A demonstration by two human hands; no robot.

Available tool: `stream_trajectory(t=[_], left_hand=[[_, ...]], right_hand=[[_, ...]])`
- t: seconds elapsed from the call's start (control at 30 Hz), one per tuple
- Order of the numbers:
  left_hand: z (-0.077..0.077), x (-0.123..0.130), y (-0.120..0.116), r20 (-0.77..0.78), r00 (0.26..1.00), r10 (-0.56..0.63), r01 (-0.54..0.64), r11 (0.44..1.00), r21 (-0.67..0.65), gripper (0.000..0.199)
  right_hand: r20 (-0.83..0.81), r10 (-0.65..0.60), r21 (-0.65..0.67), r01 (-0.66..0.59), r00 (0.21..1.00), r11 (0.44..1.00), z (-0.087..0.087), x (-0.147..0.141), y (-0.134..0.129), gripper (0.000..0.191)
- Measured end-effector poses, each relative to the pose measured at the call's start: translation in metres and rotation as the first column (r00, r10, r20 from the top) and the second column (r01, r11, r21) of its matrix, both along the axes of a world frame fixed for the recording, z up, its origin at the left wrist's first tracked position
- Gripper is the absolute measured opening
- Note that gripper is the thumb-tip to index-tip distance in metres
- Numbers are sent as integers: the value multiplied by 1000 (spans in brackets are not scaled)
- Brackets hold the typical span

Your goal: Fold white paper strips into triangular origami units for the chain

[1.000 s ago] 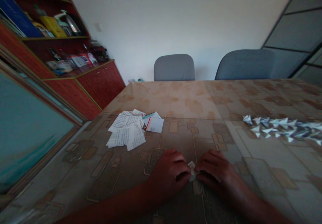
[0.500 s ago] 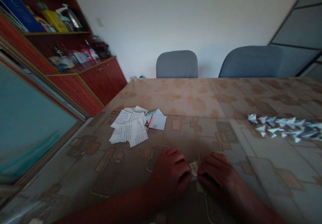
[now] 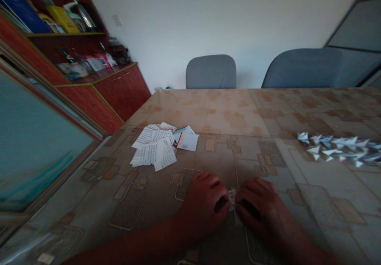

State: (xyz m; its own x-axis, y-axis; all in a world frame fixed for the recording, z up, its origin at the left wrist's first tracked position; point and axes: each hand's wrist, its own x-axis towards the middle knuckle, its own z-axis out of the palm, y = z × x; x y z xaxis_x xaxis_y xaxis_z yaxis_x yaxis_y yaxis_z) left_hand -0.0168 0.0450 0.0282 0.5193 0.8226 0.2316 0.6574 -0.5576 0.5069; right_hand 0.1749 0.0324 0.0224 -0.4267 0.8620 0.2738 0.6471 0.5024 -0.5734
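Between my two hands, close to the tabletop, is a small folded piece of printed paper [image 3: 231, 199]. My left hand [image 3: 205, 199] pinches its left side, fingers curled toward the thumb. On the other side my right hand [image 3: 258, 203] grips it in the same way, so most of the paper is covered by fingertips. A loose pile of printed paper pieces [image 3: 153, 150] lies beyond my left hand. Far to the right, several folded paper pieces [image 3: 336, 146] with pointed tips stand in rows.
A patterned cloth covers the table [image 3: 220, 114]. Two grey chairs [image 3: 210, 72] stand along its far edge. A red-brown cabinet [image 3: 119, 94] with shelves of bottles and boxes is at the far left. Clear plastic [image 3: 26, 249] lies at the near left corner.
The view has tipped down and shifted slightly. Both hands keep their hold on the small paper, and its visible part looks narrower and more upright.
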Motion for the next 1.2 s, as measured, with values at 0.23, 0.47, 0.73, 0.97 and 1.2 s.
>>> stream_trajectory(t=[0.23, 0.47, 0.73, 0.97, 1.2], left_hand=[[-4, 5, 3, -23, 998, 53, -52, 998, 48, 10], [-4, 6, 4, -52, 997, 57, -54, 997, 62, 11], [-2, 6, 5, -66, 995, 79, -77, 997, 19, 12], [0, 3, 6, -37, 994, 101, -103, 993, -55, 15], [2, -16, 1, 13, 999, -37, 35, 993, 109, 8]], right_hand=[[3, -86, 16, 86, 996, 996, -1, -2, -2, 14], [17, -99, 4, 99, 995, 995, 1, -2, -2, 12], [123, -181, 49, 176, 976, 983, -6, -5, -3, 11], [145, -171, 5, 172, 975, 985, -6, -4, -3, 15], [156, -184, -4, 187, 970, 982, -4, -4, -3, 18]])
